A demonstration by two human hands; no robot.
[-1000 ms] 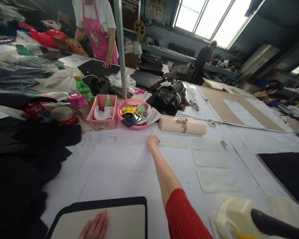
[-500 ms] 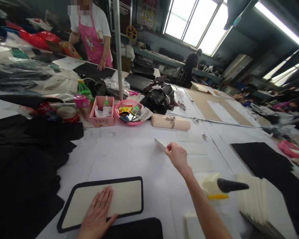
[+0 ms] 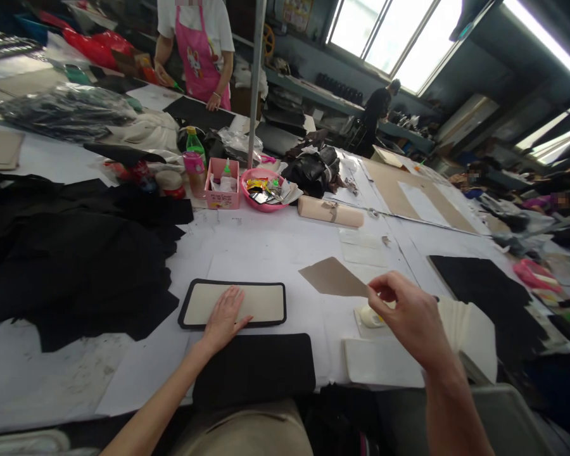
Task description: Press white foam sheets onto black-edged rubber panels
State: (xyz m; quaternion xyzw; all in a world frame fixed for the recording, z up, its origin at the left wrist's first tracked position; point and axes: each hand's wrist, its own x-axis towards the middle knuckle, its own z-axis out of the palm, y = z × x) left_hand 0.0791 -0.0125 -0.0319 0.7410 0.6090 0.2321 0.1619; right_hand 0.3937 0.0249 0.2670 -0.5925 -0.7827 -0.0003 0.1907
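My left hand [image 3: 225,316] lies flat, fingers out, on a cream board [image 3: 265,304] edged with a black border. Just in front of that board, nearer me, is a black rounded-corner panel [image 3: 256,368]. My right hand [image 3: 406,323] pinches one corner of a thin grey-brown card [image 3: 333,277], raised over the white tabletop with its broad face showing. Partly hidden behind the right hand stands a pale bottle [image 3: 371,318]. Below it is a stack of white rectangular pieces [image 3: 377,362], and to the right a fanned stack of cream pieces [image 3: 477,339].
Black cut material [image 3: 80,253] heaps up on the left. A pink box [image 3: 222,185], a pink basket [image 3: 266,206] and a beige roll [image 3: 330,211] line the back. A metal pole [image 3: 256,82] rises behind them. Across the table stands a person in a pink apron [image 3: 197,50].
My right hand has come nearer and to the right, and the card has turned from edge-on to face-on. The left hand stays flat on the bordered board. The view has shifted.
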